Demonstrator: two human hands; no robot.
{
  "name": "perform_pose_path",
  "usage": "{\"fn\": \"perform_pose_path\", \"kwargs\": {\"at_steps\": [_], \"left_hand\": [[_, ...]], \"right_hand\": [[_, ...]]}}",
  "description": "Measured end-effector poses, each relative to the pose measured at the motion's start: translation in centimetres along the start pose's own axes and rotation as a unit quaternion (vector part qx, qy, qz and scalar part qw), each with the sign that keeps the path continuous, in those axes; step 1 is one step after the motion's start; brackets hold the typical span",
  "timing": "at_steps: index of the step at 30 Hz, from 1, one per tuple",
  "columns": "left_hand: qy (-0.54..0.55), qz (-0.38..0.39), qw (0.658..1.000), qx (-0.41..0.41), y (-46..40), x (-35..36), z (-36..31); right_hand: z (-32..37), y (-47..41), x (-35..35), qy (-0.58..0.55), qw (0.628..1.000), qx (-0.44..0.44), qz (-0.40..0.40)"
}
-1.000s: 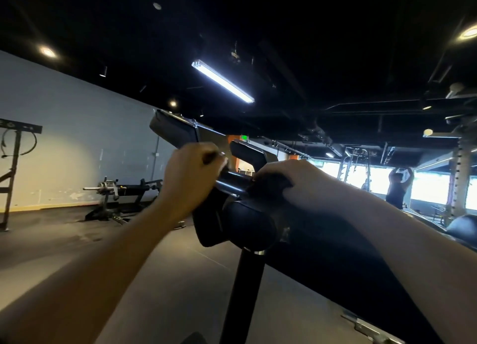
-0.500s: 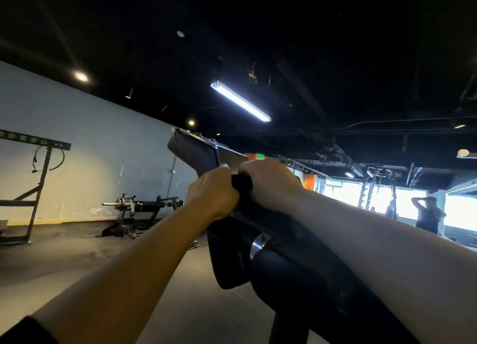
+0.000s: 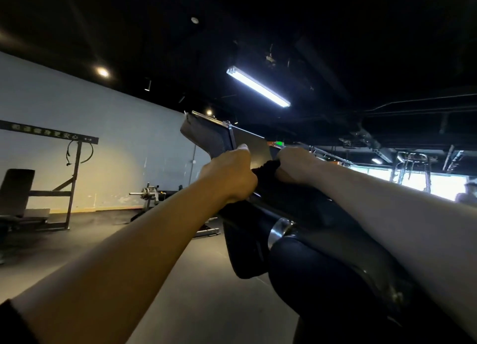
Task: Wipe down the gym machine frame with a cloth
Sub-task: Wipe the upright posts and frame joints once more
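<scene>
At the centre of the frame, a bunched black cloth (image 3: 265, 172) drapes over the dark, glossy machine frame (image 3: 296, 214). The left hand (image 3: 229, 178) and right hand (image 3: 296, 166) flank it, fingers curled, gripping the cloth.

Two hands: left hand (image 3: 229, 178), right hand (image 3: 296, 166); one cloth (image 3: 265, 172); one machine frame (image 3: 296, 214).

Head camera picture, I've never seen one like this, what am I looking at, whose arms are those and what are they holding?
The camera sits on a person's head, so the two bare arms reaching forward are their own. This is a gym. The left hand and right hand both grip a dark cloth bunched between them on the black machine frame, which slants up to a tilted padded plate. A round black pad is nearer the camera. Behind stand a weight bench and a pale wall.
</scene>
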State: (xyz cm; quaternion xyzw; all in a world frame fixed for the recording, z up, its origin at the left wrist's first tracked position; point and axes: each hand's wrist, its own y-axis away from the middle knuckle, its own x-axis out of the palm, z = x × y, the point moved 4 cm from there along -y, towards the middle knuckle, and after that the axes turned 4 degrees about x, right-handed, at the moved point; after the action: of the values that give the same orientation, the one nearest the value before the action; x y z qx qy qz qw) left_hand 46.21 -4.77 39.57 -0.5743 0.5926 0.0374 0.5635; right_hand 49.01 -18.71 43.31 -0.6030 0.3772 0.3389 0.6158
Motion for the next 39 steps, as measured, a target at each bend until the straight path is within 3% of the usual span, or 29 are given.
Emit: {"fn": "perform_pose_path", "kwargs": {"at_steps": [7,12,16,18,20,24,27,28,32,35,39], "left_hand": [[0.020,-0.011,1.000,-0.007,-0.2,0.1,0.3],[0.014,-0.007,1.000,-0.011,-0.2,0.0,0.2],[0.002,0.002,1.000,-0.007,0.3,-0.2,-0.1],[0.001,0.003,1.000,-0.004,0.3,-0.3,-0.2],[0.006,0.005,1.000,-0.003,0.3,0.0,-0.2],[0.062,-0.019,0.998,-0.010,-0.7,0.2,0.7],[0.166,-0.081,0.982,-0.045,-3.2,-0.6,1.5],[0.176,-0.089,0.979,-0.059,-4.3,-0.9,1.4],[0.138,-0.074,0.986,-0.062,-7.0,0.7,2.2],[0.113,-0.065,0.989,-0.071,-8.3,1.2,2.3],[0.071,-0.083,0.991,-0.076,-8.6,1.0,2.3]], "right_hand": [[1.3,1.4,-0.4,-0.156,0.981,-0.117,-0.007],[0.9,1.1,-0.4,-0.204,0.975,-0.085,0.012],[0.1,0.5,0.4,-0.113,0.992,0.009,0.046],[0.2,0.8,0.3,-0.047,0.997,-0.008,0.059],[0.7,0.9,-0.1,-0.031,0.996,-0.085,0.011],[3.2,1.8,-1.6,-0.182,0.949,-0.213,-0.146],[4.2,1.3,-3.9,-0.216,0.914,-0.216,-0.268],[4.2,0.1,-4.4,-0.219,0.920,-0.198,-0.258],[3.9,-4.6,-2.1,-0.174,0.966,-0.164,-0.098],[2.1,-6.7,-1.2,-0.202,0.971,-0.114,-0.053],[0.5,-6.9,-0.4,-0.135,0.990,-0.028,-0.016]]}}
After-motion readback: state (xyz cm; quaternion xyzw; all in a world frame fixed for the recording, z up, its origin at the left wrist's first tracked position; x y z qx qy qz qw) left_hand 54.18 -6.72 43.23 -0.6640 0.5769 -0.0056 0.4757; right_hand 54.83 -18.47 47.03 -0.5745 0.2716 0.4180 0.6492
